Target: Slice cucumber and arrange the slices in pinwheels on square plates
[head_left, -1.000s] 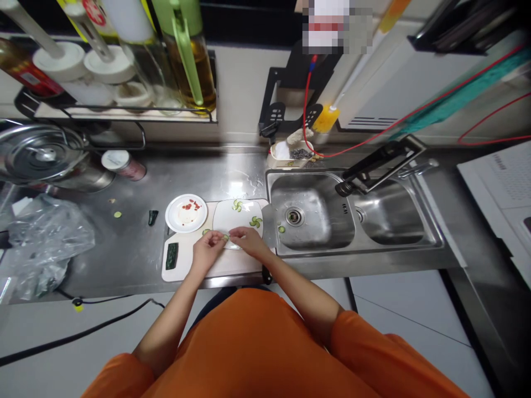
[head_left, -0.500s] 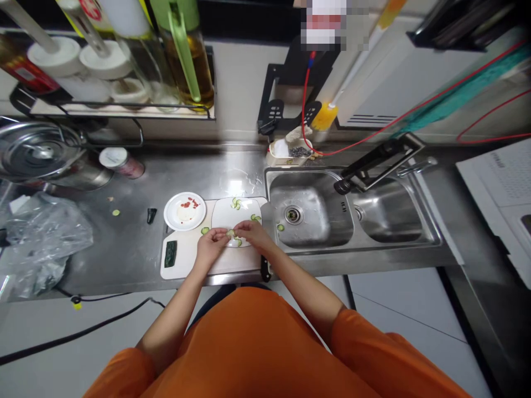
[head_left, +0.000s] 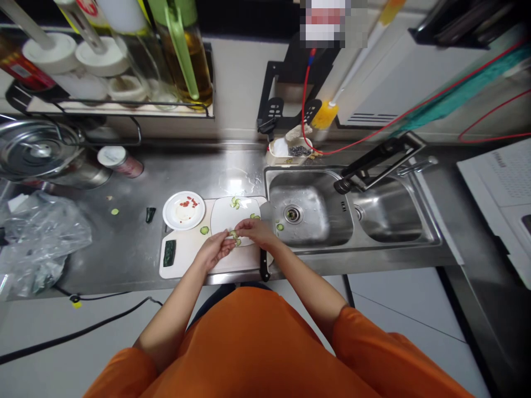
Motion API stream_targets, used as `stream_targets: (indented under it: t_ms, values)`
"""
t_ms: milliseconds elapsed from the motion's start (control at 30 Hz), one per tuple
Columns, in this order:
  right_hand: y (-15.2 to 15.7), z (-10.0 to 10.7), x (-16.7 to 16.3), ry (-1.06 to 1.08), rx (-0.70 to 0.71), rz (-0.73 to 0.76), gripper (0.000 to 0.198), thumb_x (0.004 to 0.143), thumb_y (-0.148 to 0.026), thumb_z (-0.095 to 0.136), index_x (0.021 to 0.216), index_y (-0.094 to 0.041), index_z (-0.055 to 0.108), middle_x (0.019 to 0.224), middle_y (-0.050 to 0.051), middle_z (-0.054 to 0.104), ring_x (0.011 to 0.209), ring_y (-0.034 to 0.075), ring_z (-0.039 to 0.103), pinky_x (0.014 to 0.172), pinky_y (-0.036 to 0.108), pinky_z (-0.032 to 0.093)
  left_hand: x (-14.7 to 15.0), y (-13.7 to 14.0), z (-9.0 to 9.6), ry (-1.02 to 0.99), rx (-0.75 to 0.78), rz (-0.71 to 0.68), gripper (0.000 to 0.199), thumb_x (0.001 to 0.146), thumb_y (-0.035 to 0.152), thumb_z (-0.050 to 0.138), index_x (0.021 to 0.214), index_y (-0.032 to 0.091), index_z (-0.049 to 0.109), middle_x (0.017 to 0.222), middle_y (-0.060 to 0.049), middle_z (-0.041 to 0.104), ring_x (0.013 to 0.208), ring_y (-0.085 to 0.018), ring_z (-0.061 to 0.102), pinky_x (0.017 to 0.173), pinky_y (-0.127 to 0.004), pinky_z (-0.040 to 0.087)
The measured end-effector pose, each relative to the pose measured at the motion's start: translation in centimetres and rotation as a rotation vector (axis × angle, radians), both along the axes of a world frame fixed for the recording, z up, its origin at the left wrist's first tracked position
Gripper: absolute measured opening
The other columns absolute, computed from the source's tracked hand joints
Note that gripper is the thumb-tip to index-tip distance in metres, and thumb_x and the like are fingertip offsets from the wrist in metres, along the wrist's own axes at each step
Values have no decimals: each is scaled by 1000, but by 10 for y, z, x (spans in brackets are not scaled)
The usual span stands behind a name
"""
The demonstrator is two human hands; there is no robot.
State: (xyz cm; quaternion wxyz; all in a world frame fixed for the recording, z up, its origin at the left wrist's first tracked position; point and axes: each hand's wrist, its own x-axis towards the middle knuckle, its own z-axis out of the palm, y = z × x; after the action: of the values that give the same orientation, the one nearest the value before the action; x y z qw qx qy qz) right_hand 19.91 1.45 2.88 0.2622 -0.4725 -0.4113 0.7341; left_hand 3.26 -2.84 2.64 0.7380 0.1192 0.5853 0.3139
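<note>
Over the near edge of a square white plate [head_left: 219,213], a small cucumber slice [head_left: 233,234] sits at the fingertips of both hands. My right hand [head_left: 257,232] pinches it from the right. My left hand [head_left: 215,250], palm turned partly up, has its thumb and fingertips on it from the left. Cucumber slices in a pinwheel [head_left: 235,203] lie at the plate's far side, with more slices at its right and near edges. Under the plate is a white cutting board [head_left: 191,260], bearing a dark green cucumber chunk [head_left: 170,253] and a loose slice [head_left: 204,230].
A round white plate [head_left: 168,213] with red bits overlaps the board's far left corner. The knife [head_left: 264,266] has its black handle towards me. To the right is a double sink [head_left: 311,221]; leftward lie a cucumber end [head_left: 150,214] and a plastic bag [head_left: 45,232].
My left hand has rolled palm-up and its fingers have straightened somewhat. My right hand has moved very slightly; the cucumber slice stays between the hands.
</note>
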Motion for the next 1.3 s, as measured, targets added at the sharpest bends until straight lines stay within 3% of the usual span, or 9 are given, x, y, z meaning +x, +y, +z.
stream_targets:
  t_ms: [100, 200, 400, 500, 700, 900, 1300]
  values:
    - [3, 3, 3, 28, 0, 57, 22, 59, -30, 74, 75, -15, 68, 69, -2, 64, 66, 11, 56, 67, 23, 41, 0, 3, 3, -247, -135, 15, 20, 87, 29, 55, 89, 9, 60, 76, -10, 66, 63, -10, 61, 52, -17, 49]
    - [7, 2, 7, -4, 21, 94, 21, 60, -29, 73, 74, -15, 68, 69, -2, 64, 66, 11, 56, 67, 23, 41, -1, 5, 4, -301, -95, 72, 9, 82, 16, 59, 88, 10, 62, 71, -6, 64, 60, -7, 59, 52, -14, 47]
    - [12, -8, 9, -290, 158, 180, 11, 65, -23, 66, 73, -16, 69, 66, -2, 64, 64, 11, 55, 61, 22, 39, 0, 3, -5, 43, 43, 46, 23, 67, 18, 71, 88, 11, 64, 64, -2, 64, 54, -6, 55, 48, -15, 39]
    - [12, -13, 6, -489, 267, 257, 8, 69, -19, 64, 73, -16, 70, 63, -2, 63, 62, 11, 54, 59, 21, 37, 2, 0, -10, 288, 146, -62, 21, 65, 25, 69, 83, 13, 64, 56, 1, 61, 53, -9, 54, 49, -18, 37]
    - [9, -15, -1, -766, 455, 410, 13, 74, -15, 60, 80, -17, 71, 73, 2, 68, 70, 13, 58, 63, 22, 38, 9, -8, -15, 735, 292, -290, 22, 70, 28, 60, 90, 21, 66, 57, 4, 64, 61, -14, 61, 66, -24, 44]
    - [8, -17, -4, -915, 535, 540, 18, 79, -18, 56, 88, -19, 71, 85, 4, 71, 84, 17, 60, 72, 24, 39, 13, -11, -18, 774, 307, -352, 19, 73, 30, 58, 88, 22, 66, 56, 4, 63, 61, -14, 62, 65, -24, 43]
    - [5, -12, -4, -946, 497, 569, 20, 82, -19, 53, 91, -21, 70, 91, 4, 70, 89, 19, 57, 72, 26, 38, 16, -14, -21, 847, 344, -381, 17, 73, 27, 59, 88, 20, 65, 63, 2, 65, 62, -14, 61, 67, -24, 42]
